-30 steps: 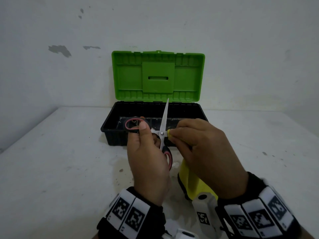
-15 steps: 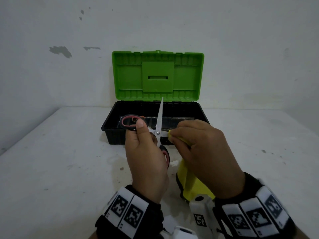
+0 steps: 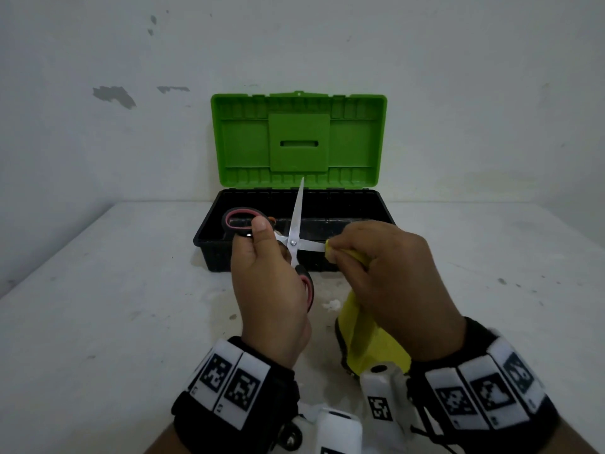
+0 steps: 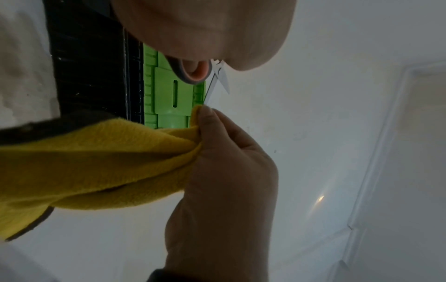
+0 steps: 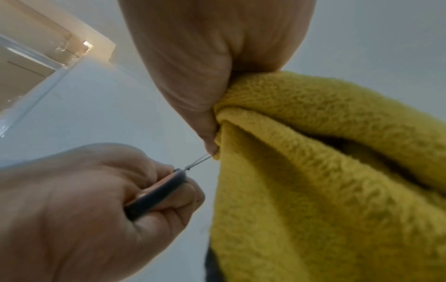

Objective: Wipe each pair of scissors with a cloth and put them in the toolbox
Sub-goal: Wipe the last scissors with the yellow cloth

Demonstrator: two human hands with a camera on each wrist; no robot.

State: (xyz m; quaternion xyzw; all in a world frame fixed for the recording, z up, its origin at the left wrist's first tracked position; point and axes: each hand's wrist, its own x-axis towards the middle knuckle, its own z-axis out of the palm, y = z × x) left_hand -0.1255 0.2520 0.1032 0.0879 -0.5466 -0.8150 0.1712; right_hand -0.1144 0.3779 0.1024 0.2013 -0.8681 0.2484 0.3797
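In the head view, the left hand (image 3: pixel 268 283) holds the scissors (image 3: pixel 294 237) by the handles, with the fingers curled around the lower black and red loop and the thumb lying against the upper loop. The 2 blades stand open in a cross: 1 points up toward the green lid, the other goes to the right into the yellow cloth (image 3: pixel 366 339). The right hand (image 3: pixel 389 273) pinches the cloth around this blade with curled fingertips, and the rest of the cloth hangs down under the hand. Behind the hands, the toolbox (image 3: pixel 209 253) stands open on the white table (image 3: pixel 98 322), near the white wall (image 3: pixel 458 77). The wall has some grey chipped spots. The table has bare surface on both sides of the toolbox.

In the left wrist view, the right hand (image 4: pixel 226 171) closes its fingertips on a fold of the cloth (image 4: pixel 96 164) at the end of a thin blade. 1 handle loop of the scissors (image 4: pixel 193 74) shows under the left palm.

In the right wrist view, the left hand (image 5: pixel 91 206) is wrapped around the dark handle of the scissors (image 5: pixel 156 192). The blade goes from there into the cloth (image 5: pixel 325 171), right at the pinching right thumb.
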